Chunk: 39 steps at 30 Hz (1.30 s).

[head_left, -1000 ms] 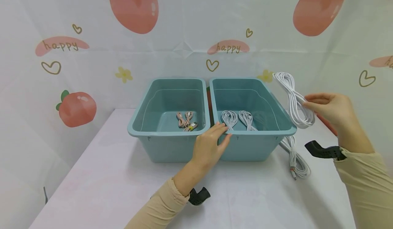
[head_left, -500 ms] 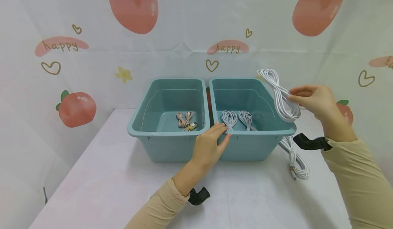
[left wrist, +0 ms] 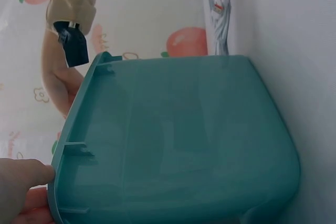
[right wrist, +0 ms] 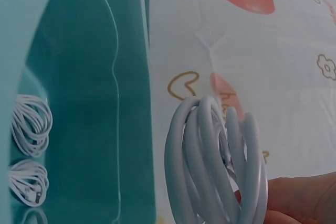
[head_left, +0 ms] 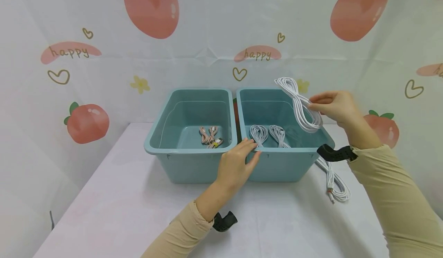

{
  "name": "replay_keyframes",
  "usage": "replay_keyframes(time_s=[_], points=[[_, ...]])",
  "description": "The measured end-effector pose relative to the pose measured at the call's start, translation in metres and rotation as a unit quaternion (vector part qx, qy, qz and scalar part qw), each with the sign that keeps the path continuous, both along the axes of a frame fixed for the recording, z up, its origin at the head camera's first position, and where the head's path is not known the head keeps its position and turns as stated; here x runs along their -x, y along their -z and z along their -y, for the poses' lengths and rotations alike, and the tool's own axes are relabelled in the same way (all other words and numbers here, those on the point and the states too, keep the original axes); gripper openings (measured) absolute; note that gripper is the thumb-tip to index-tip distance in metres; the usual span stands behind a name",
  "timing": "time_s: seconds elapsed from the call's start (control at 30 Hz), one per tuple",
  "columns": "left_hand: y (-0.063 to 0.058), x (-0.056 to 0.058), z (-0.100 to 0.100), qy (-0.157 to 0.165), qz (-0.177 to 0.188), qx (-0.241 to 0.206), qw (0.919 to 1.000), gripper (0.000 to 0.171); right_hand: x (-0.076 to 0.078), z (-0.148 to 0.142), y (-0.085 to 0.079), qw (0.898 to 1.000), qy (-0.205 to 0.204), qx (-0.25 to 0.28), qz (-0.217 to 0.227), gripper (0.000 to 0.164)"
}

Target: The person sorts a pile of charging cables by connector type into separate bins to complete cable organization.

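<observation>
My right hand (head_left: 335, 106) pinches a bundled white cable (head_left: 299, 104) between thumb and fingers, holding it up over the right side of the right blue-green plastic bin (head_left: 290, 165). Its thick loops fill the lower part of the right wrist view. My left hand (head_left: 235, 163) grips the front rim of that bin near its left corner, fingers over the edge and thumb outside. Inside the bin lie two white cable coils, one on the left (head_left: 258, 135) and one beside it (head_left: 278, 135); the front wall partly hides them.
The left blue-green bin (head_left: 187, 167) stands close beside the right one and holds several small pinkish-brown cable bundles (head_left: 209, 135). Another white cable bundle (head_left: 333, 183) lies on the table (head_left: 114, 212) at the right bin's right side. A printed cloth backdrop (head_left: 207, 31) hangs behind.
My right hand has carried the white cable bundle leftward, from beside the right bin to above it. The left hand has stayed on the rim.
</observation>
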<state>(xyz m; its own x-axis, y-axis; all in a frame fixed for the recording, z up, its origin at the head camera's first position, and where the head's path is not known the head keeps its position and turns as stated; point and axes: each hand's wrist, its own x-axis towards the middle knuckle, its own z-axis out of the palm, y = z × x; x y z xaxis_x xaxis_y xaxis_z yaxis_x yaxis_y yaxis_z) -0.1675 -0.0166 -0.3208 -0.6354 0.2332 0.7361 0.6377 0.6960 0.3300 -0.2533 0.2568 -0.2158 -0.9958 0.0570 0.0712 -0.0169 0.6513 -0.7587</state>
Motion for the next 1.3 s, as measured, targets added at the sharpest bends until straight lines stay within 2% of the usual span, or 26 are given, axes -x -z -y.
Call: replay_keyframes(time_s=[0.37, 0.8, 1.03, 1.3], points=[[0.0, 0.0, 0.0, -0.004, 0.001, 0.001, 1.0, 0.021, 0.013, 0.023, 0.0, 1.0, -0.015, -0.004, 0.025, 0.055], [0.001, 0.001, -0.001, -0.004, 0.004, -0.003, 1.0, 0.021, 0.028, 0.047, 0.001, 0.998, -0.05, -0.019, -0.025, 0.04], [0.002, 0.002, -0.001, -0.003, 0.004, -0.003, 1.0, 0.021, 0.035, 0.055, 0.003, 0.997, -0.069, -0.006, -0.026, 0.037], [0.001, 0.001, 0.0, -0.004, 0.004, 0.004, 1.0, 0.022, 0.041, 0.064, 0.006, 0.997, -0.069, 0.006, -0.018, 0.035]])
